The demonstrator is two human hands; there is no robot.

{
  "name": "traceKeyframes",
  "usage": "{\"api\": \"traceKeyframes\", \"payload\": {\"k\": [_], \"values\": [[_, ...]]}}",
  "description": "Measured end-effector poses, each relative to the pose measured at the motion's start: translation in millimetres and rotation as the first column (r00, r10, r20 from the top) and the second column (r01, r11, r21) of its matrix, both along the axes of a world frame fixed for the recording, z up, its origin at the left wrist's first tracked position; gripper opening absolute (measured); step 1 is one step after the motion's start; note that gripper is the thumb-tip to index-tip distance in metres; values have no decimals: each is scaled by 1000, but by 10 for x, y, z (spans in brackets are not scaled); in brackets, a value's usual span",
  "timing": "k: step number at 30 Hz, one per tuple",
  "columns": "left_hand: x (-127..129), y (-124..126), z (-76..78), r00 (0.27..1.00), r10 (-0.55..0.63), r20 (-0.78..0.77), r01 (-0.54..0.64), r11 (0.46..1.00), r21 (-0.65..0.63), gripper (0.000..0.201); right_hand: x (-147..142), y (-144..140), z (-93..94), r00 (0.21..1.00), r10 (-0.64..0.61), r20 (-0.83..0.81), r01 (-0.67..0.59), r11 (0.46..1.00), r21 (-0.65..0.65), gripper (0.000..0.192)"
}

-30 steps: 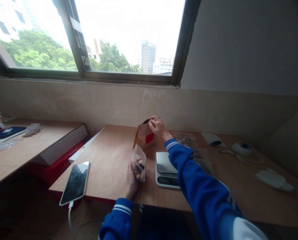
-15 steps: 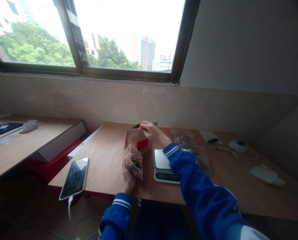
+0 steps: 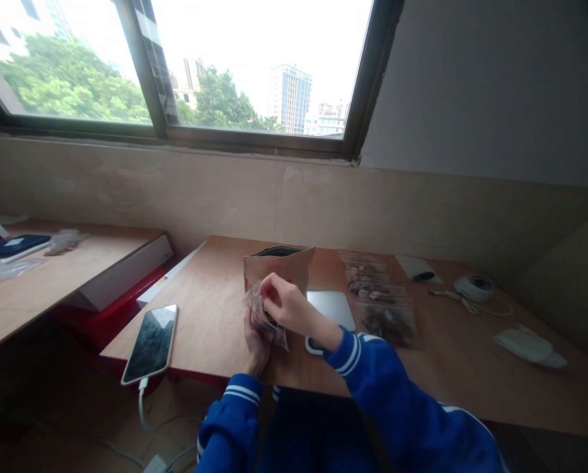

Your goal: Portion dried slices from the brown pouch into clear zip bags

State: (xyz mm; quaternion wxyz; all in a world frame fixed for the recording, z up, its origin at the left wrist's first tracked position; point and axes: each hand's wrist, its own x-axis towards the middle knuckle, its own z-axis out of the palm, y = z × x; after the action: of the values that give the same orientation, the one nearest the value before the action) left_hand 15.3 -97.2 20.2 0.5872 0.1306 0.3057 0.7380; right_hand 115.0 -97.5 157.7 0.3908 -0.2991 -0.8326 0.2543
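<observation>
My left hand (image 3: 255,343) is wrapped around a small clear plastic bag (image 3: 275,336) with dark and brown pieces in it, held tilted above the table's front part. My right hand (image 3: 284,303) is over the mouth of that bag, its fingertips pinched together; whatever lies between them is hidden. Just behind both hands a brown paper pouch (image 3: 294,265) stands upright with its top gaping, its red label mostly covered by my right hand. Under my right wrist lies a kitchen scale (image 3: 334,309) with a pale metal plate, its display largely blocked.
Several filled clear bags (image 3: 388,318) lie right of the scale. Farther right are a dark green-black marker (image 3: 424,276) on paper, a white round device (image 3: 474,288) with a cable, and a crumpled white item (image 3: 530,345). A charging phone (image 3: 150,345) rests at the left edge.
My right hand has come down from the paper pouch's top edge to the mouth of the clear bag. The pouch stands open by itself. My left hand still holds the clear bag.
</observation>
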Motion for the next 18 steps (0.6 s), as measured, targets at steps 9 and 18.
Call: {"api": "traceKeyframes", "payload": {"k": [9, 18], "values": [[10, 48, -38, 996, -38, 83, 37, 999, 12, 37, 117, 83, -393, 931, 9, 365, 29, 995, -98, 25], [42, 43, -57, 995, -77, -56, 75, 997, -37, 38, 183, 146, -434, 817, 231, 528, -134, 967, -216, 52]]}}
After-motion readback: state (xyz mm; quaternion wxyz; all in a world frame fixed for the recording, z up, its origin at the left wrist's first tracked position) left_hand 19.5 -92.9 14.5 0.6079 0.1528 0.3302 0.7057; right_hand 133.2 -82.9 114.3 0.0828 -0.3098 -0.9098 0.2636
